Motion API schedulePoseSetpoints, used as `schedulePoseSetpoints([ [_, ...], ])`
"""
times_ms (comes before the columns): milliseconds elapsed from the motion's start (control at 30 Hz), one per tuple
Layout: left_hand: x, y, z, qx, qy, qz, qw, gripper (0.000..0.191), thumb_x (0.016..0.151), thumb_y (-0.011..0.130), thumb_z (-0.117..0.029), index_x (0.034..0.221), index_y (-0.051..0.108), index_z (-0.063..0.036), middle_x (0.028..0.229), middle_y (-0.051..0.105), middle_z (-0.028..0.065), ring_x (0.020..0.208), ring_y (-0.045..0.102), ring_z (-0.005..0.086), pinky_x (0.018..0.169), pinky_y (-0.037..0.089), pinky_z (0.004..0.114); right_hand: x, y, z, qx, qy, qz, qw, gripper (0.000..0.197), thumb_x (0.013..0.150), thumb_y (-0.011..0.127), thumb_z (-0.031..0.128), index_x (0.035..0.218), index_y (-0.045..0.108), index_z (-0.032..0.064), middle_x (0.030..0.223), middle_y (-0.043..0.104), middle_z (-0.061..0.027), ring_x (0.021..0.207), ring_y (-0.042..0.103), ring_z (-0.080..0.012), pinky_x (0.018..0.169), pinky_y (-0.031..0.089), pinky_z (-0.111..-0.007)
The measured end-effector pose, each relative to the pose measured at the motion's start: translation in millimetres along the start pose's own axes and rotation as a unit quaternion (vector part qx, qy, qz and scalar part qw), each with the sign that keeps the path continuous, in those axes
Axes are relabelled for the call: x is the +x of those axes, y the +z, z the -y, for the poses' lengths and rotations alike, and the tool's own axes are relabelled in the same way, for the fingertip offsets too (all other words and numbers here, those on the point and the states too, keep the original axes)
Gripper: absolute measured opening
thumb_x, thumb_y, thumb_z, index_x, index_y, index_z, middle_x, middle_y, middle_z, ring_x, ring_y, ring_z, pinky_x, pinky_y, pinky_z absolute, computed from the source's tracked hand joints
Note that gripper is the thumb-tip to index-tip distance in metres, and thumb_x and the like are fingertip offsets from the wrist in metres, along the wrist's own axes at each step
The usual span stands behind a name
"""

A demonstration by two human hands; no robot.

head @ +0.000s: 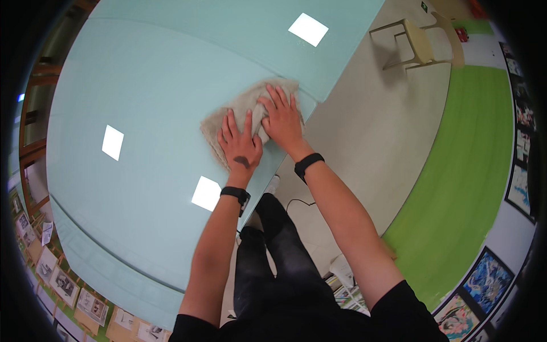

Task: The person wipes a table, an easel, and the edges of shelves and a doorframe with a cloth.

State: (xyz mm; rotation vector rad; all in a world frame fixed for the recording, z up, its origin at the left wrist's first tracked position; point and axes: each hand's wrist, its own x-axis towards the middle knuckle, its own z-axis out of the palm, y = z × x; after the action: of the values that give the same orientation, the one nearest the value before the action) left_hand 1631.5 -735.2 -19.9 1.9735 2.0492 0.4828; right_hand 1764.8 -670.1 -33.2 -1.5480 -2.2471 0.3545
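A beige cloth (218, 124) lies spread and partly bunched on a pale blue-green glossy tabletop (149, 102), close to its right edge. My left hand (240, 143) rests flat on the cloth's lower left part with fingers spread. Up and to the right, my right hand (282, 117) presses on the cloth with its fingers apart, a fold of cloth beside its thumb. Each wrist wears a black band. The cloth beneath both palms is hidden.
A beige chair (416, 42) stands on the floor at the upper right. A dark cable (299, 200) runs near my legs. White shelving with papers (352, 297) is at my lower right. Drawings on easels (64, 284) line the lower left; framed paintings (488, 278) hang at the right.
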Motion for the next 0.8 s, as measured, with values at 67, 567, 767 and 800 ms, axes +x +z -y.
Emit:
schedulePoseSetpoints([
  [67, 36, 1, -4, 0.009, 0.016, -0.009, 1.0, 0.063, 0.082, 0.053, -0.02, 0.145, 0.044, -0.0175, 0.153, 0.029, 0.0203, 0.141, 0.026, 0.0371, 0.112, 0.02, 0.052, 40, -2, -15, -0.02, 0.002, -0.022, 1.0, 0.038, 0.075, 0.06, 0.012, 0.112, 0.057, 0.0155, 0.146, 0.044, -0.0077, 0.138, 0.037, -0.0308, 0.111, 0.029, -0.059],
  [567, 38, 0, 4, 0.033, -0.043, 0.017, 0.998, 0.068, 0.078, 0.056, -0.022, 0.145, 0.043, -0.0205, 0.153, 0.031, 0.0153, 0.141, 0.028, 0.0315, 0.112, 0.021, 0.05, 73, -1, -16, 0.037, -0.09, 0.014, 0.995, 0.035, 0.072, 0.059, 0.013, 0.106, 0.058, 0.0129, 0.146, 0.045, -0.011, 0.138, 0.037, -0.0319, 0.112, 0.025, -0.058],
  [767, 42, -4, -1, 0.019, -0.038, 0.004, 0.999, 0.069, 0.077, 0.057, -0.022, 0.144, 0.044, -0.0203, 0.153, 0.031, 0.0138, 0.141, 0.029, 0.0307, 0.112, 0.021, 0.05, 71, -5, -20, 0.037, -0.079, 0.022, 0.996, 0.034, 0.072, 0.057, 0.012, 0.106, 0.058, 0.0128, 0.146, 0.045, -0.0099, 0.139, 0.037, -0.0299, 0.112, 0.025, -0.057],
  [800, 41, -4, -3, 0.017, -0.036, 0.01, 0.999, 0.068, 0.077, 0.057, -0.022, 0.144, 0.045, -0.02, 0.153, 0.031, 0.0138, 0.141, 0.029, 0.0308, 0.112, 0.021, 0.05, 69, -6, -20, 0.034, -0.069, 0.029, 0.997, 0.034, 0.072, 0.057, 0.012, 0.106, 0.058, 0.0126, 0.146, 0.045, -0.0099, 0.139, 0.037, -0.0296, 0.112, 0.026, -0.057],
])
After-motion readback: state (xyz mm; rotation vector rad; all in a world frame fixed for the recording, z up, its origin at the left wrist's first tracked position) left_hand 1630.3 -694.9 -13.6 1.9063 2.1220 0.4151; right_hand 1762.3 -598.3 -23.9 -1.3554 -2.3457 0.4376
